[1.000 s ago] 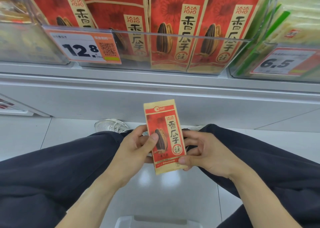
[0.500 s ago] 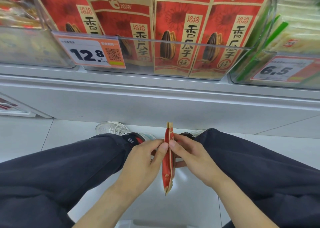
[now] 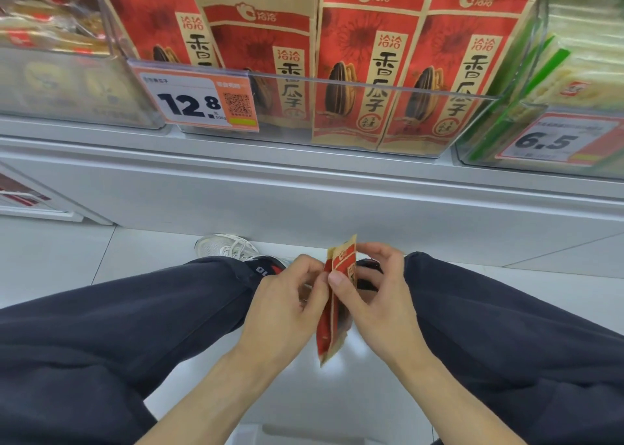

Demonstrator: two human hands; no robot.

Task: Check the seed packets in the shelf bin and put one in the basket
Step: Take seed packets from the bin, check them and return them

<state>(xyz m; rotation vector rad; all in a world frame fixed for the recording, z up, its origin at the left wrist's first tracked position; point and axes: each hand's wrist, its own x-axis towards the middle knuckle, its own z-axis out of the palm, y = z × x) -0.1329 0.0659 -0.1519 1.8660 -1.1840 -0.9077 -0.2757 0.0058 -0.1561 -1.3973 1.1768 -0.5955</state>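
While a person crouches in front of a low shop shelf, both hands meet between the knees and hold one small seed packet. The packet is red and tan and is turned nearly edge-on to the camera, so only a sliver of its printed front shows near the top. It stands roughly upright, its lower end hanging free above the pale tiled floor.

The left hand pinches the packet's left side, thumb and curled fingers closed against it. The right hand grips from the other side: its thumb presses the near face by the top, and its fingers curl around the far edge.

Above, a clear plastic shelf bin holds a row of larger seed packets standing upright, red with tan borders, each showing a dark striped seed. An orange and white price tag reading 12.8 is fixed to the bin's front left. To the right, a neighbouring bin carries a second price tag reading 6.5, in front of green and pale packages. Dark trousers cover both legs, and a white trainer rests on the floor beyond the left knee. At the bottom edge a pale rim shows, possibly the basket; I cannot tell.
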